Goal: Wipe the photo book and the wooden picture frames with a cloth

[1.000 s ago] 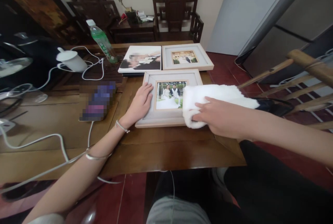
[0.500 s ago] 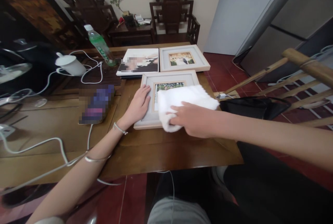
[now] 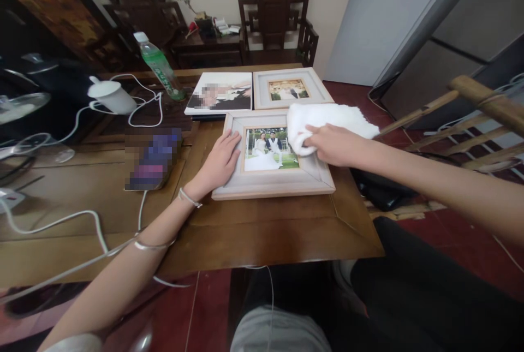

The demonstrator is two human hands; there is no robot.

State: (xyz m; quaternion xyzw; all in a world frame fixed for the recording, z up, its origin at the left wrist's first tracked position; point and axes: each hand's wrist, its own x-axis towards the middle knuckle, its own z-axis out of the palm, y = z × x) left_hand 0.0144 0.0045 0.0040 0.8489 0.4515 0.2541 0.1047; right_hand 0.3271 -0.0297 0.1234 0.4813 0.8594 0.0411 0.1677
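Observation:
A pale picture frame (image 3: 262, 185) lies flat near the right end of the wooden table, its photo of two people in white and dark clothes facing up. On its left edge rests my left hand (image 3: 223, 158), fingers stretched out flat. My right hand (image 3: 329, 144) grips a white fluffy cloth (image 3: 331, 123) and presses it on the frame's right side. The cloth hides the frame's upper right corner and hangs past its edge. Behind it lie a second picture frame (image 3: 323, 93) and a white-edged photo panel (image 3: 223, 93).
Left on the table (image 3: 262, 237) are a blurred-out phone (image 3: 153, 161) with a white cable, a white lidded cup (image 3: 112, 95) and a green-labelled bottle (image 3: 159, 65). A wooden chair (image 3: 462, 123) stands at the right. Dark carved chairs (image 3: 274, 19) stand behind.
My right hand has moved the cloth up and to the right, from the photo's middle to the frame's right side, uncovering the photo. My left hand stays in place.

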